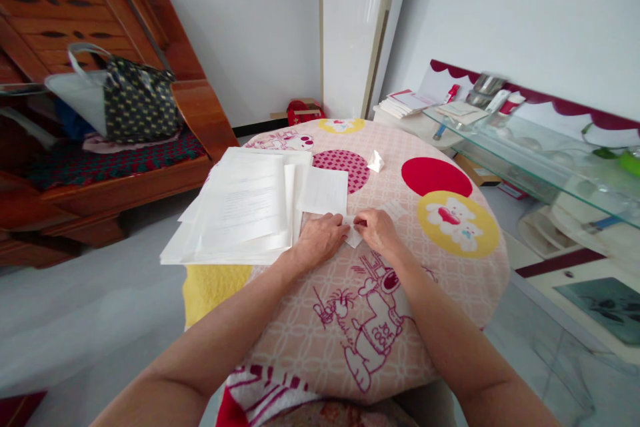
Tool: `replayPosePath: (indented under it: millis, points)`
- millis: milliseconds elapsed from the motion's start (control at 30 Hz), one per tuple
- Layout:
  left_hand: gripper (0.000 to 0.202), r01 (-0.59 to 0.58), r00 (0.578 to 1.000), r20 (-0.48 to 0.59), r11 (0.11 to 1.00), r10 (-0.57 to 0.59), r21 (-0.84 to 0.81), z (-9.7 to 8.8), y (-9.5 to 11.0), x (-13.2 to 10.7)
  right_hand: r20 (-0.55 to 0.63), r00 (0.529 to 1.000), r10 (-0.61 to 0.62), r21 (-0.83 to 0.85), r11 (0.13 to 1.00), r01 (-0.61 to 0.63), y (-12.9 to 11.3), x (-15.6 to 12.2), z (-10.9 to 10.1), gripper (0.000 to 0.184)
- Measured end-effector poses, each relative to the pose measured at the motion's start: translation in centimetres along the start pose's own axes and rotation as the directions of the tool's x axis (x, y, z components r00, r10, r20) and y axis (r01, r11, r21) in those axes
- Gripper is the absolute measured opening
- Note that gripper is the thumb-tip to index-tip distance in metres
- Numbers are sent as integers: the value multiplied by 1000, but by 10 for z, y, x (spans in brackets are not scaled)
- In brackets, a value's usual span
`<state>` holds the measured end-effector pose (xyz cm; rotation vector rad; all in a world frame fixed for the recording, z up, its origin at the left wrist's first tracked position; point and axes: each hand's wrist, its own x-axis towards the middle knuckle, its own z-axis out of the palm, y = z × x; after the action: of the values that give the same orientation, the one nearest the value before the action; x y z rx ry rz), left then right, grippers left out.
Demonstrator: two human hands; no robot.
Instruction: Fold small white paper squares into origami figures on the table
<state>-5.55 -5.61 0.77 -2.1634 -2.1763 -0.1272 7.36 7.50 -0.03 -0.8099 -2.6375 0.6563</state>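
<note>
Between my two hands lies a small piece of white folded paper (354,238), low against the patterned tablecloth (310,307). My left hand (325,235) is closed, its fingertips pressing the paper's left side. On the right side, my right hand (376,228) pinches the paper with thumb and fingers. Just beyond my left hand is a white paper sheet (326,191). A larger stack of white papers (245,203), the top one with printed lines, spreads out to the left. Farther back on the cloth stands a small folded white paper piece (375,161).
A wooden bench (195,113) with a patterned bag (143,100) on it is at the left. Along the right wall runs a glass shelf (540,167) holding booklets (407,102) and containers. A tall white air conditioner (350,33) stands behind the round table.
</note>
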Motion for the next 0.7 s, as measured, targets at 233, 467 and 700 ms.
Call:
replayPosePath:
  millis: [233, 467, 700]
  points:
    - [32, 129, 990, 51, 992, -129, -9, -6, 0, -1, -5, 995, 98, 84, 992, -98, 3, 0, 1, 13]
    - [31, 295, 954, 43, 955, -295, 11, -5, -7, -5, -37, 973, 230, 24, 973, -229, 7, -1, -8, 27]
    - [27, 433, 889, -101, 891, -447, -132, 5, -20, -1, -18, 956, 293, -26, 956, -293, 15, 0, -18, 31]
